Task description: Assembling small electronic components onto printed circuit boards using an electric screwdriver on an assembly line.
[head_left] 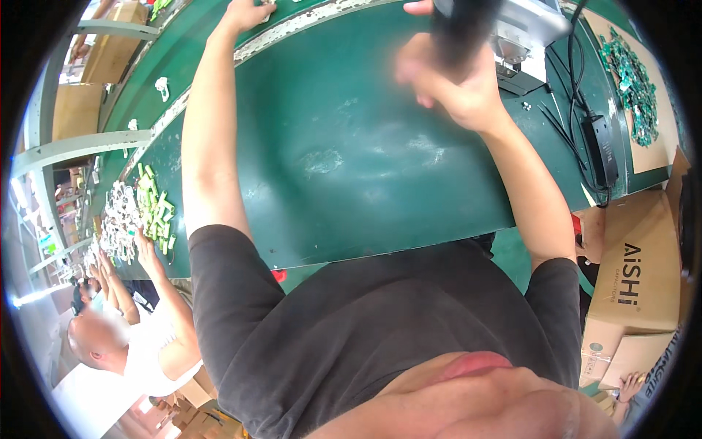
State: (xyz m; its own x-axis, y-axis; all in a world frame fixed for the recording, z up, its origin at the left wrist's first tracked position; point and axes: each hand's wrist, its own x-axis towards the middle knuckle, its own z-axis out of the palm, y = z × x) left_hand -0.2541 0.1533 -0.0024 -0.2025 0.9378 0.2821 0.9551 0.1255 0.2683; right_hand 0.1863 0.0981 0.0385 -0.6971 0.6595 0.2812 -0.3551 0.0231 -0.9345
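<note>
My left hand (pixel 248 14) reaches to the far left over the green belt, beyond the table's pale worn edge strip. Its fingers are bent together around a small white part (pixel 270 6), which is mostly hidden. My right hand (pixel 457 84) is at the far right of the table, beside a metal-and-white bench machine (pixel 518 58). A thick black cylinder (pixel 465 29), blurred, crosses in front of this hand. Thumb and fingers are smeared and partly covered, so I cannot tell whether they grip the cylinder.
The green tabletop (pixel 351 161) lies before me. Black cables and a power strip (pixel 601 150) are on the right, beyond them a heap of green circuit boards (pixel 632 88) on cardboard. White parts (pixel 121 219) and light-green pieces (pixel 153 208) lie left, near co-workers. A carton (pixel 632 263) stands right.
</note>
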